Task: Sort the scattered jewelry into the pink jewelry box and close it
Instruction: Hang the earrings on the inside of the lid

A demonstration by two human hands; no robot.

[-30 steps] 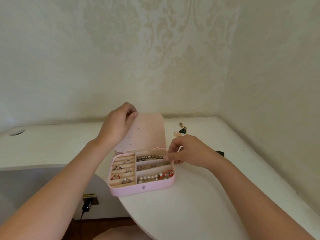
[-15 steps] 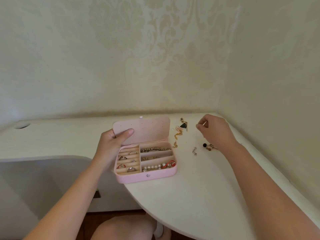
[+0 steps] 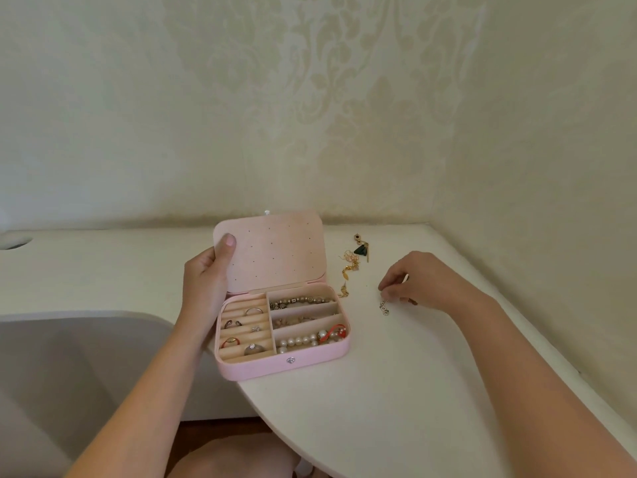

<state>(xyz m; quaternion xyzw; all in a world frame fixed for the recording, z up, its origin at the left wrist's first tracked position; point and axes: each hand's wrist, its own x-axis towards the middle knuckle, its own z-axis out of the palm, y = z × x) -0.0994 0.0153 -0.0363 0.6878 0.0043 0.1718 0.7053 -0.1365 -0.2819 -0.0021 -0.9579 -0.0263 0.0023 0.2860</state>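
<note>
The pink jewelry box (image 3: 282,365) lies open near the desk's front edge, its lid (image 3: 275,251) raised. My left hand (image 3: 205,281) grips the lid's left edge, thumb on its inner face. Several rings sit in the left slots, and bead and pearl bracelets (image 3: 310,338) fill the right compartments. To the right of the box, my right hand (image 3: 417,277) pinches the top of a small silver earring (image 3: 384,308) lying on the desk. Gold earrings (image 3: 349,270) and a dark green pendant earring (image 3: 361,249) lie scattered behind, beside the lid.
The white desk (image 3: 396,391) fits into a wall corner at the right and back. Its curved front edge runs just below the box. A round cable hole (image 3: 15,241) sits at the far left. My knee shows beneath the desk edge.
My right hand came back from the far corner toward me and down onto the silver earring. My left hand still holds the lid, which stands a little more upright.
</note>
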